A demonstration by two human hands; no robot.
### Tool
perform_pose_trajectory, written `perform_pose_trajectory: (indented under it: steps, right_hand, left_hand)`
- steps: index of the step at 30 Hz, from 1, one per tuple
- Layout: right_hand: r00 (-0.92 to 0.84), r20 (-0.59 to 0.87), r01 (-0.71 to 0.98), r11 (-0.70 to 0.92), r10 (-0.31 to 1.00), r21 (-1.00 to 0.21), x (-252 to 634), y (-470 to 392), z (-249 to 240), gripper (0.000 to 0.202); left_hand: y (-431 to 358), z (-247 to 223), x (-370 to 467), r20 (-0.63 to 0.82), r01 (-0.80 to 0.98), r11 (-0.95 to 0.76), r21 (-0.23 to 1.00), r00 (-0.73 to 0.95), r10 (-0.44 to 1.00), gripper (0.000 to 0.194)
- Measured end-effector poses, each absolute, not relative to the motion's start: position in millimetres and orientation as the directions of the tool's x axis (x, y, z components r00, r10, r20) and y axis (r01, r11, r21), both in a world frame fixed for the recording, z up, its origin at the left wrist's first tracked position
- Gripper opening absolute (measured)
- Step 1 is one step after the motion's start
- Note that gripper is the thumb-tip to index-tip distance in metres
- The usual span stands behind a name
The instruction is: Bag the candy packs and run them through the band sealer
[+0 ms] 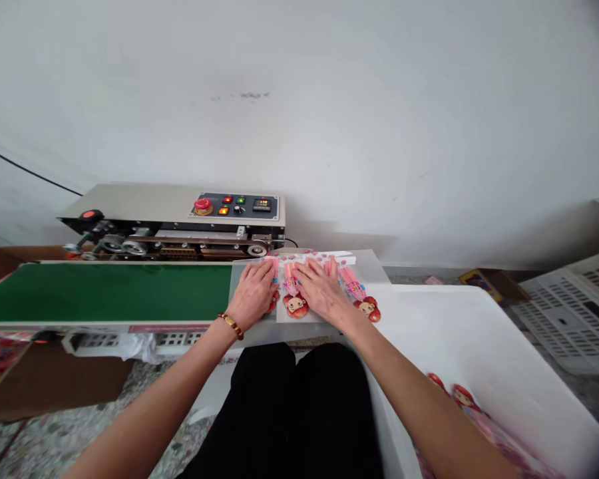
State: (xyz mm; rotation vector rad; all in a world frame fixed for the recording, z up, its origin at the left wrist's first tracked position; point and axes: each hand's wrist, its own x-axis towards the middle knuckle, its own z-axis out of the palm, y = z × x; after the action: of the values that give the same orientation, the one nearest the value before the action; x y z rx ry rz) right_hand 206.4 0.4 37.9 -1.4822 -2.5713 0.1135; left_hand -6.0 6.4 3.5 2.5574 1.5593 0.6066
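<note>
While the left hand point(252, 293) and right hand point(319, 289) lie unclenched, fingers extended over the Stick-printed pouches point(295, 305), light, even pressure seems best for keeping them straight

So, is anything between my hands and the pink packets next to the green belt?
Nothing visible: your left hand and right hand both rest directly on the pink packets, just right of the green belt.
</note>
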Motion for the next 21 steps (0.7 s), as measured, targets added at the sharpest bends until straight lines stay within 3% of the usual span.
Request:
perform_pose_trajectory:
  steps: [8, 12, 17, 21]
  right_hand:
    - [-0.487, 0.165, 0.861, 0.503, 0.858, -0.072, 198.6, 4.5, 27.8, 0.043]
    - [-0.512, 0.195, 0.845, 0.532, 0.836, -0.062, 181.8, 8.0, 26.9, 0.043]
    - [-0.483, 0.208, 0.862, 0.503, 0.851, -0.057, 178.2, 4.9, 31.9, 0.04]
    - [-0.406, 0.172, 0.909, 0.415, 0.898, -0.021, 206.5, -2.6, 36.3, 0.039]
  left_hand:
    - [5.0, -4.4, -59.6, 0.274, 0.913, -0.351, 0.206, 0.291, 0.917, 0.041]
    - [2.9, 3.2, -70.1, 0.354, 0.947, -0.275, 0.169, 0.202, 0.913, 0.037]
    - [1.3, 3.2, -7.2, 0.305, 0.835, -0.506, 0.215, 0.435, 0.847, 0.043]
    - [3.7, -3.3, 1.5, 0.277, 0.83, -0.499, 0.247, 0.433, 0.858, 0.044]
